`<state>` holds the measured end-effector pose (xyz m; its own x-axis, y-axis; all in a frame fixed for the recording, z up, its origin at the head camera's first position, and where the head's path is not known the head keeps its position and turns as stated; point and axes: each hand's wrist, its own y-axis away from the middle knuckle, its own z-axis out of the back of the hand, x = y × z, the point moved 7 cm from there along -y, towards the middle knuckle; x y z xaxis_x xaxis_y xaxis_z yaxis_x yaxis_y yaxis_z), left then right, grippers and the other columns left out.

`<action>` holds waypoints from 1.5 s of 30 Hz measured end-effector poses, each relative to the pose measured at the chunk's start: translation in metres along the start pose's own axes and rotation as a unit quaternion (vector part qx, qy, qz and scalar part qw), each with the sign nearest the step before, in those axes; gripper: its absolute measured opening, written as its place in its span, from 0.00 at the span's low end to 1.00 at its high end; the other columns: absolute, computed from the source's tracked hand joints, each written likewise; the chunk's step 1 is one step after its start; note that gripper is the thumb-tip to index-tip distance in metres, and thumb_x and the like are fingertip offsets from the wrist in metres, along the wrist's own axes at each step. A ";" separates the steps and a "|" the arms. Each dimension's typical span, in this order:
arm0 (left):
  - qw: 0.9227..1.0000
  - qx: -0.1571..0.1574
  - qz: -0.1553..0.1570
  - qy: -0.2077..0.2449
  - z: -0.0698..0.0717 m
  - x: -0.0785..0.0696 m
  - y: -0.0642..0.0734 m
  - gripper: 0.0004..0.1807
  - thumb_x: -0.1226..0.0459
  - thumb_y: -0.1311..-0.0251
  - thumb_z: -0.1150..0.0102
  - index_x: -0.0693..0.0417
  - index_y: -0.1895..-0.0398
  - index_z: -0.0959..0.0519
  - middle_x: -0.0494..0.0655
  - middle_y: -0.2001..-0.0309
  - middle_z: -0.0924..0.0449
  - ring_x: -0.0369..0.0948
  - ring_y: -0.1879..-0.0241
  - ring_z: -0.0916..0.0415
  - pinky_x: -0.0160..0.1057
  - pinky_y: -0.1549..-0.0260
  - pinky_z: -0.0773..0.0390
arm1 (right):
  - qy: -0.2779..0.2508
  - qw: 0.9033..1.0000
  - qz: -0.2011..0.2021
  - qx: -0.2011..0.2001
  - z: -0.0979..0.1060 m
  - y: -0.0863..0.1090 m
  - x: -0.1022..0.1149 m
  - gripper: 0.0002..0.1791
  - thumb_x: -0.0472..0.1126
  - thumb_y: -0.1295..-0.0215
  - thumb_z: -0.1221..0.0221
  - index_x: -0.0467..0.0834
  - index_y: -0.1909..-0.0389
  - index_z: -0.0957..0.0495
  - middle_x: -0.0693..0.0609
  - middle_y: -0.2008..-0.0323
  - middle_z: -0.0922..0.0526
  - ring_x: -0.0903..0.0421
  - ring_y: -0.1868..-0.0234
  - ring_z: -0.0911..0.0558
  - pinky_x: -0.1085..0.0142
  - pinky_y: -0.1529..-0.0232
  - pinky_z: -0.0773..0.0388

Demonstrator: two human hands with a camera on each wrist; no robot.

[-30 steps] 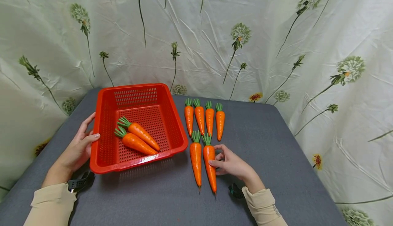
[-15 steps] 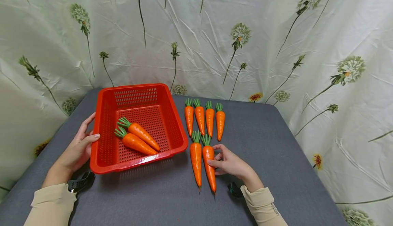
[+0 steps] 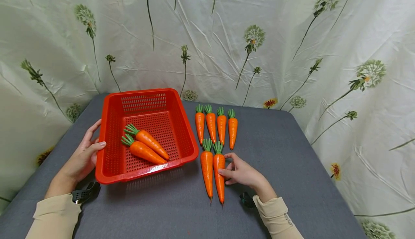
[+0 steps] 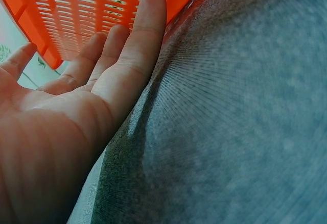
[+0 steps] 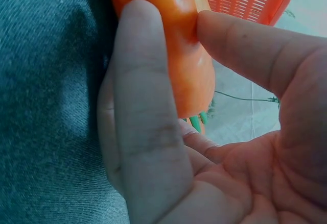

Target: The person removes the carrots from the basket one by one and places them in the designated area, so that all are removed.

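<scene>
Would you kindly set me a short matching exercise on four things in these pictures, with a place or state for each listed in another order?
Column one:
1. left hand
2. right hand
3. red basket
4. row of four carrots

Column two:
A. has two carrots lying inside
B. pinches the nearer right-hand carrot
C. on the far part of the grey table, right of the red basket
D. rests against the red basket's left side

Pairs: 1-D; 2-B; 3-A; 4-C
</scene>
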<state>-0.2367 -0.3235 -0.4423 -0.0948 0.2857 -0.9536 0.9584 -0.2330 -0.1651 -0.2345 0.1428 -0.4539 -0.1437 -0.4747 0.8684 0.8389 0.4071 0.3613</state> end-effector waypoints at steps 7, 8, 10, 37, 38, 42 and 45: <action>1.000 0.005 0.000 -0.003 0.000 0.001 0.001 0.39 0.71 0.25 0.64 0.31 0.20 0.61 0.42 0.39 0.31 0.38 0.48 0.17 0.44 0.58 0.13 | 0.002 1.000 0.000 -0.001 0.000 -0.003 -0.001 0.37 0.45 0.31 0.37 0.36 0.30 0.44 0.46 0.66 0.22 0.55 0.68 0.18 0.58 0.62 0.13; 1.000 0.004 0.001 -0.002 0.000 0.001 0.001 0.39 0.71 0.25 0.64 0.31 0.20 0.60 0.42 0.39 0.31 0.38 0.49 0.17 0.44 0.58 0.13 | 0.002 1.000 0.000 -0.002 0.000 -0.003 -0.001 0.37 0.45 0.31 0.37 0.36 0.30 0.44 0.46 0.65 0.21 0.55 0.68 0.18 0.58 0.61 0.13; 1.000 0.001 0.004 -0.005 0.001 0.001 0.001 0.39 0.71 0.25 0.63 0.30 0.20 0.60 0.42 0.38 0.31 0.38 0.49 0.17 0.44 0.59 0.13 | 0.003 1.000 0.000 -0.003 0.001 -0.003 -0.001 0.37 0.45 0.31 0.37 0.36 0.30 0.44 0.45 0.65 0.21 0.55 0.67 0.17 0.58 0.61 0.13; 1.000 -0.004 0.007 -0.016 0.000 -0.001 0.001 0.39 0.70 0.25 0.62 0.30 0.20 0.61 0.43 0.40 0.33 0.37 0.50 0.16 0.44 0.60 0.13 | 0.032 0.999 0.001 -0.023 0.021 0.001 0.016 0.38 0.50 0.31 0.38 0.39 0.29 0.42 0.41 0.60 0.19 0.51 0.61 0.16 0.55 0.55 0.14; 1.000 -0.004 0.007 -0.015 0.000 -0.001 0.000 0.39 0.70 0.25 0.62 0.30 0.20 0.61 0.43 0.40 0.33 0.37 0.50 0.16 0.44 0.60 0.13 | 0.034 0.999 0.002 -0.022 0.022 0.001 0.018 0.38 0.50 0.30 0.38 0.39 0.28 0.43 0.41 0.60 0.19 0.50 0.61 0.16 0.54 0.54 0.14; 1.000 -0.004 0.006 -0.012 0.001 0.000 0.000 0.39 0.70 0.25 0.62 0.30 0.20 0.61 0.43 0.40 0.33 0.37 0.50 0.16 0.44 0.60 0.13 | 0.039 0.999 0.002 -0.024 0.025 0.001 0.026 0.37 0.50 0.30 0.38 0.39 0.28 0.43 0.39 0.58 0.20 0.47 0.58 0.15 0.53 0.52 0.15; 1.000 -0.004 0.006 -0.011 0.001 0.000 0.000 0.39 0.70 0.25 0.62 0.30 0.20 0.61 0.43 0.39 0.33 0.37 0.50 0.16 0.44 0.60 0.13 | 0.042 0.999 0.001 -0.027 0.028 0.001 0.033 0.37 0.50 0.31 0.38 0.40 0.28 0.42 0.39 0.57 0.21 0.45 0.55 0.15 0.52 0.51 0.15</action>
<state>-0.2367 -0.3249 -0.4429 -0.0883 0.2625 -0.9609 0.9616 -0.2291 -0.1510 -0.2535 0.1490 -0.4156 -0.0989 -0.5393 0.8363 0.8661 0.3672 0.3392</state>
